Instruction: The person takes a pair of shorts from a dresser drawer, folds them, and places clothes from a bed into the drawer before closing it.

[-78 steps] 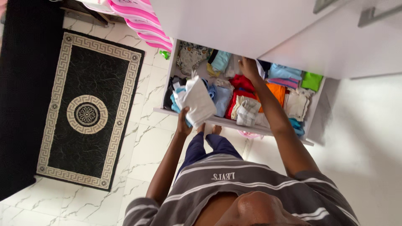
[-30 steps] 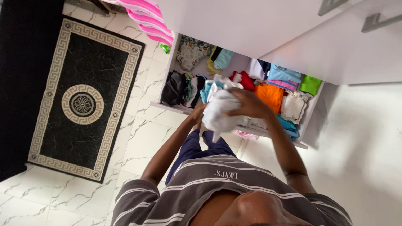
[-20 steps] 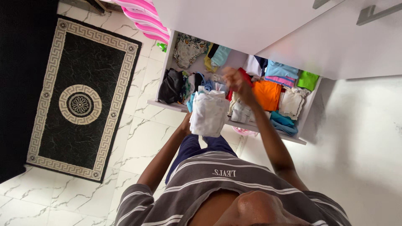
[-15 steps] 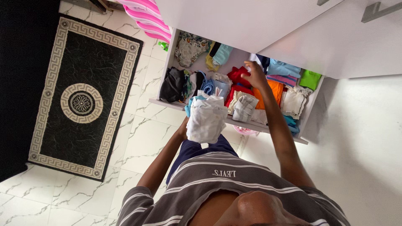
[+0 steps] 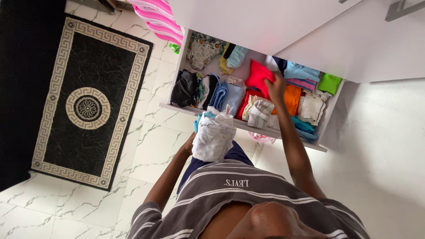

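Right hand [image 5: 277, 85] gripped red garment [image 5: 259, 76] in open drawer [image 5: 179, 66], 12 o'clock of torso. Left hand [image 5: 190, 144] clutched white folded bundle [image 5: 214, 138] at drawer's front edge, 11 o'clock.

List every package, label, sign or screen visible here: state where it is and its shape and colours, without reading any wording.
Printed chest label: on the person's grey striped shirt, low centre of the view; a short white strip of lettering.
Green object: on the floor by the drawer's corner; too small to tell whether it is a package.
No signs or screens.
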